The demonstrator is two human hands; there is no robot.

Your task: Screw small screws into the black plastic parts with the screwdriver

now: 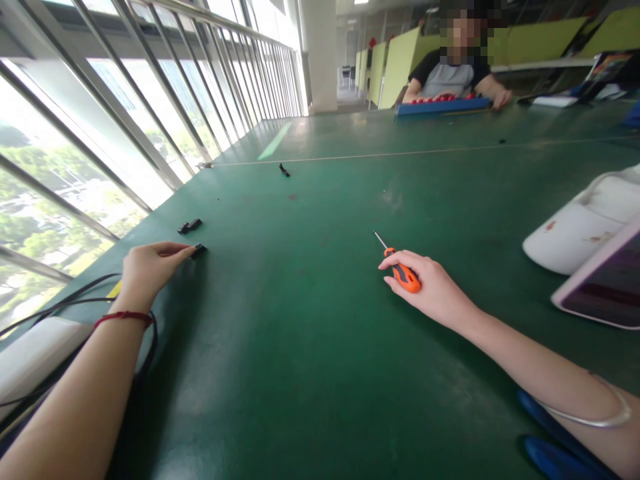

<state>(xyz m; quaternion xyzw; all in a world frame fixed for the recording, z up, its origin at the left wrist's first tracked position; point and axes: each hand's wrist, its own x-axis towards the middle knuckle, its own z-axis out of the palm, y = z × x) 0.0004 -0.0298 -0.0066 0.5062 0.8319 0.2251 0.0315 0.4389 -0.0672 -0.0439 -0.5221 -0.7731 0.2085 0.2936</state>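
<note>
Pinching black piece (199,251), apparently, with left hand (150,265); right hand (431,285) loosely round screwdriver (408,280).

Green tabletop (300,360); small black pieces (194,225) near left edge; blue tray (440,107) on far side

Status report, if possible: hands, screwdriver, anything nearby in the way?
Left hand pinching small black part. Right hand holding orange-handled screwdriver. Black pieces just beyond left hand.

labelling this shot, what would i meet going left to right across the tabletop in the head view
Left hand, black piece it pinches, small black piece farther back, orange screwdriver in the right hand, pale-framed screen.
</note>
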